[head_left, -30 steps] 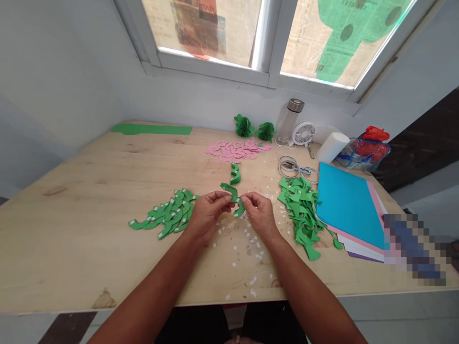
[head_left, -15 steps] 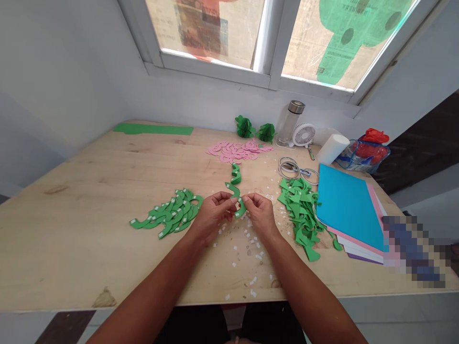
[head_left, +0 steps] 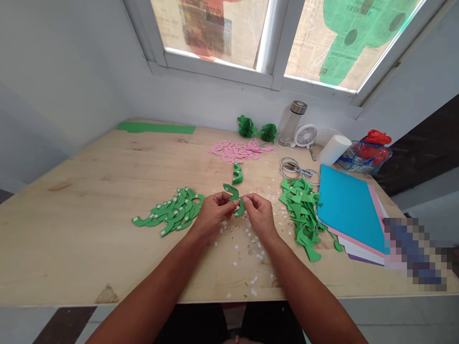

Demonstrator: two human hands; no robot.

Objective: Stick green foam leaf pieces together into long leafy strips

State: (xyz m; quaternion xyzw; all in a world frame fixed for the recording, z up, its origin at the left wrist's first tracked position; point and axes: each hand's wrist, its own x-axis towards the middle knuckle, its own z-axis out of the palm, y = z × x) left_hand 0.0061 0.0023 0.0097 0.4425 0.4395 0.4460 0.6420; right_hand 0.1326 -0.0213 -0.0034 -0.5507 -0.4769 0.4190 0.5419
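Note:
Between my two hands is a curved green paper piece [head_left: 239, 208] with small white squares on it. My left hand [head_left: 217, 210] pinches its left side, and my right hand [head_left: 258, 210] has thumb and finger closed on its right edge. Just beyond my fingertips lies a short stack of green curved pieces [head_left: 237, 174]. Left of my left hand spreads a pile of green wavy pieces [head_left: 175, 210] with white squares. To the right of my right hand is a heap of green paper scraps [head_left: 301, 210].
Pink paper cutouts [head_left: 240, 151] lie farther back, before two green paper ornaments [head_left: 246, 127]. At the right are scissors [head_left: 292, 167], a bottle [head_left: 289, 125], a white fan [head_left: 306, 135], a white roll [head_left: 334, 149] and blue sheets [head_left: 349, 205]. A green strip [head_left: 161, 128] lies back left.
The upper end of the green piece at my fingers has shifted slightly up and left. Both hands keep their pinch, and the whole view has shifted a little.

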